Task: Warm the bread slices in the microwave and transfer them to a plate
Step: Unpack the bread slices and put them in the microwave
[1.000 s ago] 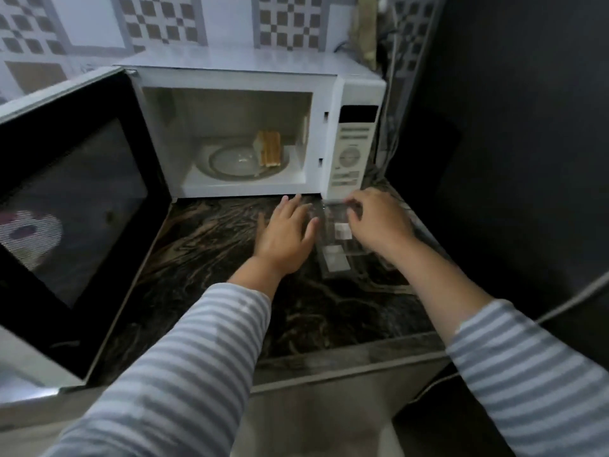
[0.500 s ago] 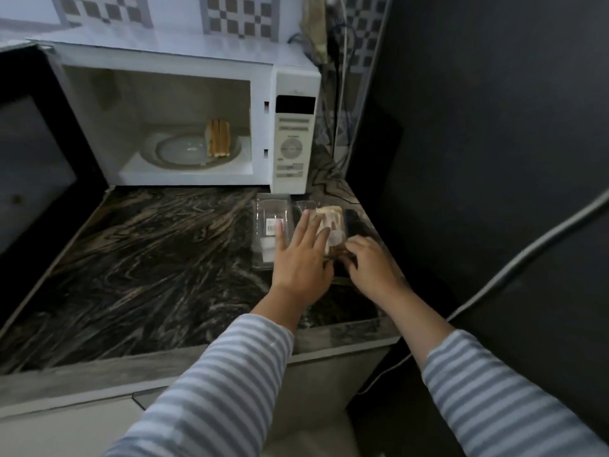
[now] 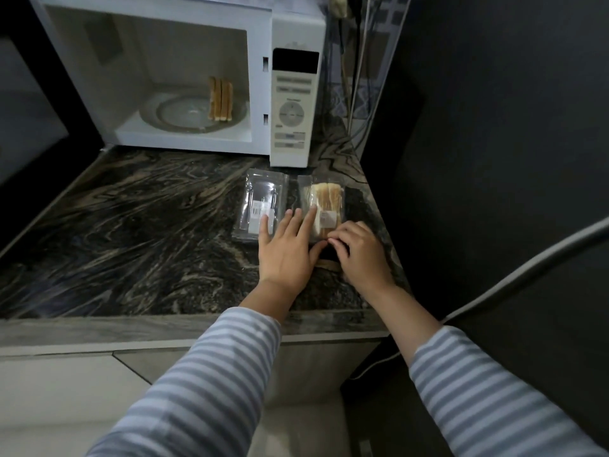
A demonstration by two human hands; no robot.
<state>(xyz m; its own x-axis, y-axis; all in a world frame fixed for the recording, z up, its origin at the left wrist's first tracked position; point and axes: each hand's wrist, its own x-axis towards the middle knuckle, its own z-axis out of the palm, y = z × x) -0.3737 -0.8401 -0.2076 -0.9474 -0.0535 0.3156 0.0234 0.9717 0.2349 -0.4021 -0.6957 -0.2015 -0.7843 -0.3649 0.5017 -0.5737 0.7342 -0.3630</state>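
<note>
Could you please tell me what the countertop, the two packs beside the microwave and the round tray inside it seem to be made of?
The countertop looks like polished dark stone, perhaps granite or marble: swirling pale veins and a slight sheen. The empty pack and the bread pack look like thin clear plastic, glossy and see-through, with paper labels. The turntable seems to be clear glass, given its transparent rim.

Bread slices (image 3: 220, 98) in microwave (image 3: 184, 77); 2 packets, 1 seemingly empty (image 3: 260, 202), before it.
</note>
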